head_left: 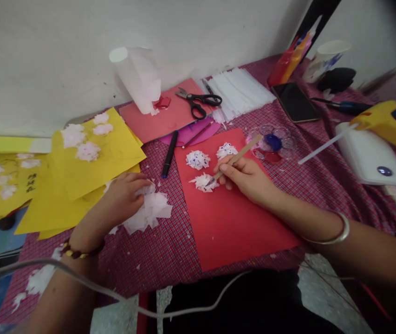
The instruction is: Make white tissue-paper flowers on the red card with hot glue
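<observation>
My right hand (pixel 243 178) pinches a paintbrush (pixel 241 154) with a pale flat handle. Its dark tip touches a white paper flower (pixel 204 183) on a red sheet (pixel 232 227). Behind that flower sit two more, a blue-speckled paper flower (pixel 198 160) and a second speckled flower (pixel 226 150) partly hidden by the hand. My left hand (pixel 125 197) rests over a heap of white tissue paper pieces (pixel 151 211), fingers loosely bent and apart, gripping nothing that I can see. A clear palette (pixel 273 141) with blue and red paint lies beyond the red sheet's right corner.
Yellow sheets with pink flowers (pixel 102 162) lie at the left. Behind are a black marker (pixel 170 154), scissors (pixel 199 99), a tissue roll (pixel 137 81) and white strips (pixel 241 93). A phone (pixel 295 102), yellow glue gun (pixel 384 121) and white power bank (pixel 372 155) stand right. A cable (pixel 114 294) crosses the front.
</observation>
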Available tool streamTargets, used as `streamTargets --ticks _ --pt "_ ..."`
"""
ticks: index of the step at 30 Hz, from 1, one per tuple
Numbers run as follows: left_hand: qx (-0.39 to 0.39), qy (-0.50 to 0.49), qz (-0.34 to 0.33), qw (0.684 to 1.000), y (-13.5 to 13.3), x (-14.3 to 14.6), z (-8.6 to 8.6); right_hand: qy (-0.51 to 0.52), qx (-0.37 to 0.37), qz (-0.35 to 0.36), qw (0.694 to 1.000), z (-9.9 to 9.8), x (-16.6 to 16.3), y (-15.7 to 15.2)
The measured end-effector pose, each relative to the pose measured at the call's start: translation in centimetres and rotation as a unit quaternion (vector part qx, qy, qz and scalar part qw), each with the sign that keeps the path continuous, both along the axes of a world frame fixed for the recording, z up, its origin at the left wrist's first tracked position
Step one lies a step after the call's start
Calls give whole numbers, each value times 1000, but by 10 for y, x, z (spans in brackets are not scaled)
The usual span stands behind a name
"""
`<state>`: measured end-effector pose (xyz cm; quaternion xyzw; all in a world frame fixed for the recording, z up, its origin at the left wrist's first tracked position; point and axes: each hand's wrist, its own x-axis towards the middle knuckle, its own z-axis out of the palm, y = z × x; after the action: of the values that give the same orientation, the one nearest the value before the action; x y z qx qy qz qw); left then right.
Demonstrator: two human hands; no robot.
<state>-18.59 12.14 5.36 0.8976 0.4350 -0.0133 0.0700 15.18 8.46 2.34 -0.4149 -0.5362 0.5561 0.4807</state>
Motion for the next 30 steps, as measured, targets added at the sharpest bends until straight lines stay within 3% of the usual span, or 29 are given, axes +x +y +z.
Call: streamTargets --ticks 5,10,13,15,17,19,22,25,30 --pt "-11 -41 12 999 5 3 5 -3 23 10 1000 0 1 0" --pt "48 -137 111 983 -3 14 24 -1 29 13 999 -2 1 0" --pt "4 -262 213 941 -18 30 40 9 36 12 999 -1 0 0" --pt "-85 -374 282 879 -28 47 44 15 42 8 999 1 0 -1" --pt "-170 -466 298 816 -34 65 41 20 46 15 999 4 0 -3" --pt "-238 -505 288 778 -37 83 31 34 50 31 998 7 -1 -5" --pt "-301 -507 275 760 -37 105 9 64 72 57 994 8 -2 -8" --pt "-315 -517 261 752 -38 119 -8 75 101 78 989 5 -5 -9" --pt "-330 -564 278 704 -42 124 -14 67 118 84 987 -1 -9 -8"
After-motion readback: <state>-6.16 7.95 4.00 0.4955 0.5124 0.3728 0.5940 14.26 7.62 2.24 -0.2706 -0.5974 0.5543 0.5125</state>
